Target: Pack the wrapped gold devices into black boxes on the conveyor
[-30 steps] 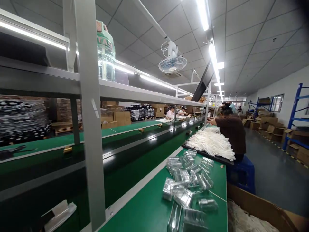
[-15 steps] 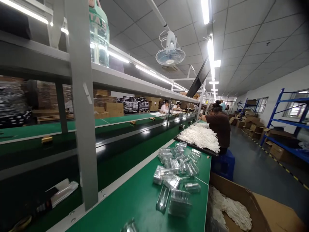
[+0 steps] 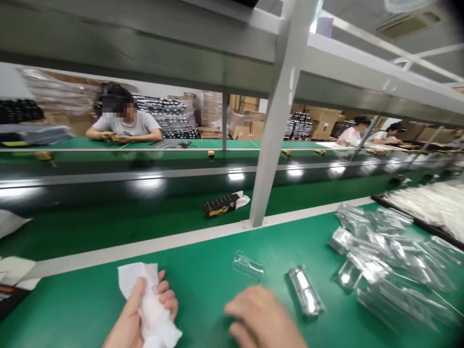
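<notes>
My left hand [image 3: 141, 314] is closed round a white crumpled piece of soft packaging [image 3: 150, 302] just above the green table [image 3: 203, 270]. My right hand [image 3: 261, 316] hovers low over the table, blurred by motion, fingers curled down, and I cannot make out whether it holds anything. Two clear plastic blister shells lie just beyond it: one [image 3: 247, 265] ahead and one [image 3: 305, 291] to its right.
A heap of clear blister shells [image 3: 384, 256] covers the table's right side, with a black tray of white cords [image 3: 431, 205] behind. A grey post [image 3: 271, 140] rises from the table's far edge. A black box [image 3: 221, 206] lies on the belt. Co-workers sit across.
The view has swung from the long line and ceiling down and left to the table in front. Both my hands have come into view, the left holding white packaging.
</notes>
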A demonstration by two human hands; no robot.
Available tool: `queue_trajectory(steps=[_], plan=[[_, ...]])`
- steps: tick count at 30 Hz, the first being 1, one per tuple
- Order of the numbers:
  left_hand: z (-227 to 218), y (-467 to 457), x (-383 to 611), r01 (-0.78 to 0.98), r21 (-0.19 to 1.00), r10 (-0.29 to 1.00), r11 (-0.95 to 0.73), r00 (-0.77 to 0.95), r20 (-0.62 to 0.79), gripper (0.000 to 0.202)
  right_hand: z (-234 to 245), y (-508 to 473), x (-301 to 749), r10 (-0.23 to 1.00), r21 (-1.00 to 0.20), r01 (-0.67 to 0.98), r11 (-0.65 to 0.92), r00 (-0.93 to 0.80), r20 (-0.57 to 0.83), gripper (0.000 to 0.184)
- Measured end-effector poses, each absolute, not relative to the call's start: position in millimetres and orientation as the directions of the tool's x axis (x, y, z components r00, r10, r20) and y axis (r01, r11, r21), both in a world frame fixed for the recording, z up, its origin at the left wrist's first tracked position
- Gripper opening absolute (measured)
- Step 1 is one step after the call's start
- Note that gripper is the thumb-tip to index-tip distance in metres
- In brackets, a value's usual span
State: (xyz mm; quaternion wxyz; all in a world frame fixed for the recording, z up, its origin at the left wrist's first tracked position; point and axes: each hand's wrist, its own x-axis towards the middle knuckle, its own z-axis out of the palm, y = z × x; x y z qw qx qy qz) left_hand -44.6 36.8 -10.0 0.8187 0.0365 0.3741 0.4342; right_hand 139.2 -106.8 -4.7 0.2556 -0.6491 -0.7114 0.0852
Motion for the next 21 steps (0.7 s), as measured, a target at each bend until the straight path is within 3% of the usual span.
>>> queue_trajectory(steps=[3, 5, 7, 11, 13, 16, 21], plan=[[-9.5, 25.9, -38.3, -0.556, 0.522, 0.738, 0.647, 0.282, -0.614, 0.026, -12.8, -98.6, 177.9, 0.943, -0.199, 0.979, -0.047, 0.109, 0.313, 0.039], [-8.5, 12.2, -32.8, -0.471, 0.58, 0.741, 0.665, 0.321, -0.589, 0.035, -20.4, -91.3, 190.8, 0.938, -0.094, 0.991, -0.096, 0.121, 0.326, 0.038], [-9.2, 0.7, -27.2, -0.439, 0.619, 0.759, 0.651, 0.356, -0.545, 0.036, -23.2, -85.4, 189.5, 0.935, -0.129, 0.99, -0.052, 0.094, 0.341, 0.034], [-13.6, -9.7, -18.9, -0.424, 0.699, 0.816, 0.576, 0.347, -0.462, 0.033, -15.2, -76.3, 151.9, 0.892, -0.373, 0.92, 0.117, 0.068, 0.448, 0.036], [-14.2, -13.1, -16.5, -0.455, 0.703, 0.836, 0.547, 0.339, -0.431, 0.041, -15.8, -70.4, 126.1, 0.883, -0.437, 0.87, 0.23, 0.003, 0.469, 0.037], [-12.7, -18.8, -15.3, -0.516, 0.664, 0.84, 0.542, 0.347, -0.417, 0.059, -30.1, -62.6, 95.4, 0.857, -0.386, 0.868, 0.311, -0.08, 0.51, 0.041], [-12.7, -19.5, -20.9, -0.466, 0.715, 0.853, 0.521, 0.322, -0.412, 0.068, -57.1, -63.5, 82.8, 0.827, -0.274, 0.925, 0.265, -0.071, 0.558, 0.044]])
